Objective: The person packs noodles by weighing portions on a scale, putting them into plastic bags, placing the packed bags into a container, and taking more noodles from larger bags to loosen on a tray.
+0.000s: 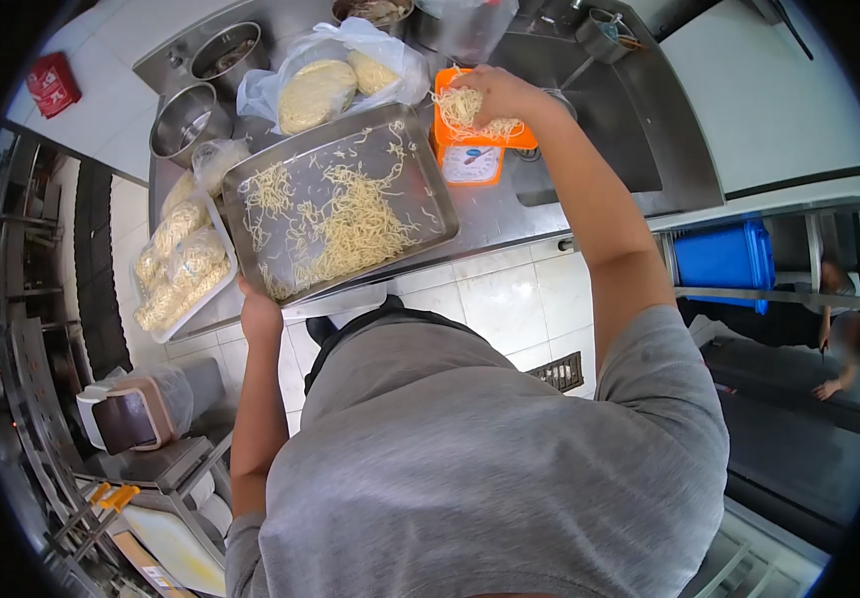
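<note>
Noodles [360, 224] lie loose in a rectangular metal tray [430, 199] on the steel counter. At the tray's near left corner is my left hand [261, 317], its fingers closed on the edge and partly hidden. My right hand [495, 97] is over the orange pan of a kitchen scale [470, 164], with its fingers bent round some of the noodles heaped there. The scale's white dial faces me. A white tray [182, 324] left of the metal one holds several bags of noodles [197, 261].
Behind the metal tray is a plastic bag with noodle portions [318, 95]. Metal pots [190, 125] stand at the back left. The sink [609, 149] is on the right, a blue bin [724, 259] beyond it. Another person [834, 384] is at far right.
</note>
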Demonstrator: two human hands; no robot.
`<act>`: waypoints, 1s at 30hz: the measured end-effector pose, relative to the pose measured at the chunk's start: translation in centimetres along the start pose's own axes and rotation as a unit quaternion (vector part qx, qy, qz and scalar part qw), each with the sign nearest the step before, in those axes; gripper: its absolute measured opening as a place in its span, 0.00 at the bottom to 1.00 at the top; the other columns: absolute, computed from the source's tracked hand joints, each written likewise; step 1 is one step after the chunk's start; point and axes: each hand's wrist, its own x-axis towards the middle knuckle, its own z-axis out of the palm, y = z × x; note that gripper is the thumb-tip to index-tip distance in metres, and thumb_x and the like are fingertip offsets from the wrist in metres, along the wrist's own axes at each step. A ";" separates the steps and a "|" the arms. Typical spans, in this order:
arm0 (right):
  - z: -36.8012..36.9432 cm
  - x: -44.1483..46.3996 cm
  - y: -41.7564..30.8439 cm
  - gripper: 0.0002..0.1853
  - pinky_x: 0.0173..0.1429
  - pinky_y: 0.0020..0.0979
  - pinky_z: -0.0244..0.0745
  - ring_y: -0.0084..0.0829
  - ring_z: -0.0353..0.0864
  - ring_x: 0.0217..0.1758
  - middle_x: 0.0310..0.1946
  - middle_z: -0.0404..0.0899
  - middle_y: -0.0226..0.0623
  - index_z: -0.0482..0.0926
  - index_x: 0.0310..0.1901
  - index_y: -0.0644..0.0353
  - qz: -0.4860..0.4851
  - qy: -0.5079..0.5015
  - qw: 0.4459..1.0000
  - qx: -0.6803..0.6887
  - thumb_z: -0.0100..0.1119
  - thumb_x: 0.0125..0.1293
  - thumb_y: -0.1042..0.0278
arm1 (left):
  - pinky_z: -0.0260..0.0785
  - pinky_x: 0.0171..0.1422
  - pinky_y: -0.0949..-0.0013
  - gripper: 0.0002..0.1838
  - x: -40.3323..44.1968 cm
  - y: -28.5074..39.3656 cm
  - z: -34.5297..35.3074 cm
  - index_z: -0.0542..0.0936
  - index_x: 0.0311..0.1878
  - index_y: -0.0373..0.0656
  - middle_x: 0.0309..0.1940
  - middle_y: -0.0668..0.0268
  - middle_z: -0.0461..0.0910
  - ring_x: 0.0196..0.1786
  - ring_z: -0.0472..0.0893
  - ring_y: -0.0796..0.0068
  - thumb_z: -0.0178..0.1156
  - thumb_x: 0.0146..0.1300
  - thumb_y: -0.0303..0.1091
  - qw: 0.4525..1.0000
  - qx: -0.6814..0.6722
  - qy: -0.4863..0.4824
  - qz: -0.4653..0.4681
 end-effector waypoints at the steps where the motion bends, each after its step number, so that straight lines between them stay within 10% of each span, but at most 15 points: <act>1: -0.2 -0.1 -0.1 0.42 0.65 0.38 0.64 0.46 0.67 0.60 0.56 0.69 0.40 0.73 0.59 0.46 0.006 0.000 1.000 -0.004 0.74 0.34 0.70 | 0.69 0.49 0.50 0.32 0.1 0.0 0.0 0.44 0.71 0.36 0.40 0.38 0.78 0.44 0.79 0.42 0.37 0.65 0.32 1.000 0.003 0.004 0.003; 10: -2.6 -1.7 -3.7 0.29 0.64 0.36 0.65 0.43 0.69 0.60 0.57 0.71 0.42 0.74 0.58 0.50 -0.059 0.234 0.969 -0.046 0.65 0.50 0.66 | 0.71 0.46 0.50 0.35 0.1 -0.1 0.2 0.42 0.71 0.39 0.38 0.41 0.80 0.42 0.80 0.43 0.42 0.61 0.27 1.000 0.015 0.015 0.004; 13: -0.8 -1.8 -9.3 0.24 0.61 0.40 0.66 0.44 0.72 0.57 0.54 0.74 0.44 0.75 0.57 0.50 -0.095 0.207 0.950 0.214 0.61 0.56 0.62 | 0.70 0.48 0.50 0.33 0.5 -0.4 0.4 0.43 0.71 0.34 0.39 0.40 0.79 0.44 0.80 0.43 0.39 0.64 0.32 1.000 0.015 0.001 0.004; 15: 2.1 -0.9 -13.2 0.22 0.60 0.37 0.68 0.42 0.73 0.58 0.54 0.73 0.49 0.74 0.58 0.52 -0.096 0.004 0.952 0.291 0.60 0.60 0.62 | 0.71 0.48 0.50 0.33 0.4 -0.3 0.1 0.43 0.70 0.33 0.39 0.40 0.79 0.43 0.80 0.44 0.39 0.64 0.32 1.000 0.022 -0.009 -0.009; 19: 11.8 3.1 -14.6 0.33 0.63 0.38 0.66 0.50 0.69 0.62 0.62 0.64 0.53 0.68 0.64 0.47 -0.016 -0.087 0.990 0.112 0.65 0.56 0.52 | 0.71 0.47 0.49 0.33 -0.1 0.6 -0.5 0.42 0.70 0.32 0.39 0.40 0.79 0.43 0.81 0.44 0.39 0.64 0.32 0.999 0.020 -0.018 -0.023; 24: 18.8 1.4 -17.9 0.25 0.59 0.40 0.69 0.47 0.71 0.59 0.55 0.73 0.50 0.76 0.54 0.50 -0.100 -0.178 0.979 0.003 0.66 0.50 0.65 | 0.70 0.51 0.49 0.31 -0.6 1.3 -0.9 0.45 0.70 0.37 0.41 0.40 0.79 0.46 0.79 0.44 0.37 0.66 0.34 0.998 -0.013 -0.018 -0.057; 30: 16.1 0.9 -16.5 0.19 0.48 0.34 0.72 0.37 0.78 0.46 0.43 0.79 0.43 0.77 0.45 0.58 -0.078 -0.096 0.963 0.239 0.64 0.48 0.74 | 0.71 0.49 0.50 0.32 -0.1 0.8 -0.5 0.46 0.70 0.37 0.40 0.41 0.79 0.44 0.80 0.45 0.39 0.63 0.30 0.999 -0.019 -0.014 -0.046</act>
